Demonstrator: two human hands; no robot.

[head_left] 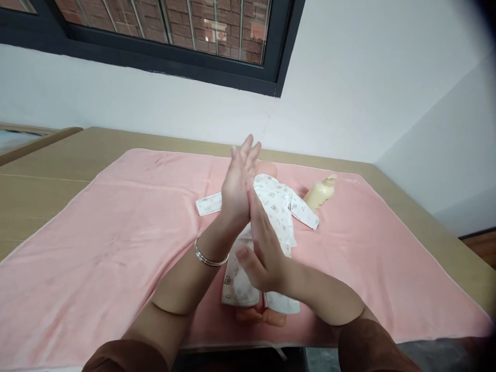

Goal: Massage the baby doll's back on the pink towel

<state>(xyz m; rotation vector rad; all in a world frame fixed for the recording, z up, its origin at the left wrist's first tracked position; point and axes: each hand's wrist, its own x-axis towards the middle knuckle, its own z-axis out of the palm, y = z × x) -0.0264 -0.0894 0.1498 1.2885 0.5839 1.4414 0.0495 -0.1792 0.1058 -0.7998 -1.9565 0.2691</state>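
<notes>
Doll [273, 204] is lying on the pink blanket [116, 248], head at the far side, feet [274, 317] toward my camera, wearing a white printed outfit [241, 289]. Sleeves are stretching out to both sides. My hands are blocking part of head and torso from this view. I'm holding the left hand [235, 199] raised over the doll, fingers extended, gripping nothing. Right hand [267, 250] is lying against the left palm, fingers straight, also gripping nothing, thumb standing off. Silver bangle [211, 262] is circling the left wrist. Cream pump bottle [321, 192] is sitting just beside the doll's sleeve on the view's right; can't tell if it's leaning. Blanket is covering most of the table [50, 206], which is running under a dark-framed window [277, 77].
</notes>
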